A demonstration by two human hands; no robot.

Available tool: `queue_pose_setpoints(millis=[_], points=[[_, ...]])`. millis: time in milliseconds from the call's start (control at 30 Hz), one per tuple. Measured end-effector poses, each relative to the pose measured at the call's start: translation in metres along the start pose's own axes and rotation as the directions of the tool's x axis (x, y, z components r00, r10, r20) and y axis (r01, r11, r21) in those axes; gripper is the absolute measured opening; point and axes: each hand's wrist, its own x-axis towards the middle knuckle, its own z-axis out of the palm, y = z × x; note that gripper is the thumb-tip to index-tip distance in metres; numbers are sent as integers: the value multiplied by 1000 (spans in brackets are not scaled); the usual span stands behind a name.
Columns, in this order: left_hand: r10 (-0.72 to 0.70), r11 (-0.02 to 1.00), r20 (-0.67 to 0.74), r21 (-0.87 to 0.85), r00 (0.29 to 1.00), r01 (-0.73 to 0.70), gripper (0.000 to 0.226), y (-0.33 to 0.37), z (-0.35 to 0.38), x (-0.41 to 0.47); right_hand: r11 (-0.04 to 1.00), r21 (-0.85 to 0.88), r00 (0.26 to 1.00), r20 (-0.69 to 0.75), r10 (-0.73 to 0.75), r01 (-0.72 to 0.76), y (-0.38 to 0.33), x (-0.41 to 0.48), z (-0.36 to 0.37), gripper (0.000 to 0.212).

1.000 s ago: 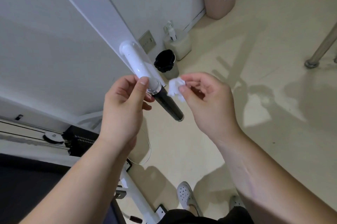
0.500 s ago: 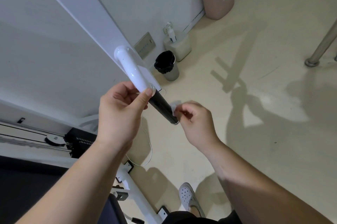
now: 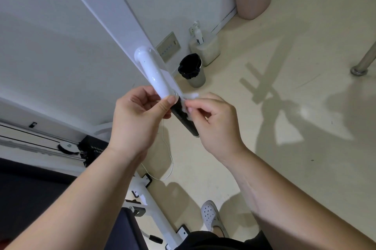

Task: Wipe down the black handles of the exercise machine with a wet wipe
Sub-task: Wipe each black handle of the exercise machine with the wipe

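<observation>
wipe contact is at the short black cylindrical handle (image 3: 188, 125), which sticks out from the glossy white metal tube (image 3: 153, 70) of the exercise machine and points down to the right. the left hand (image 3: 138, 121) curls around the joint where tube meets handle, with the thumb on top. the right hand (image 3: 216, 127) pinches the small crumpled white wet wipe (image 3: 190, 96) between thumb and fingers and holds it against the upper part of the handle. the wipe seems to wrap partly around, but the far side is hidden. behind, on the beige floor (image 3: 284, 91), stands a small grey bin with black bag (image 3: 192, 69).
</observation>
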Motion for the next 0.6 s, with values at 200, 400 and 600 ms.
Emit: queue_pose_setpoints(millis=[200,400,600], points=[[-24,998,1,53,1000,24,9,0,-4,1,923,-173,930,78,360,-343,47,-25,0,31],[-25,999,36,36,999,24,13,4,-4,3,997,17,997,17,77,-77,-23,16,1,22],[-38,998,32,43,999,36,10,6,3,4,940,38,939,82,335,-339,33,-8,-9,20]])
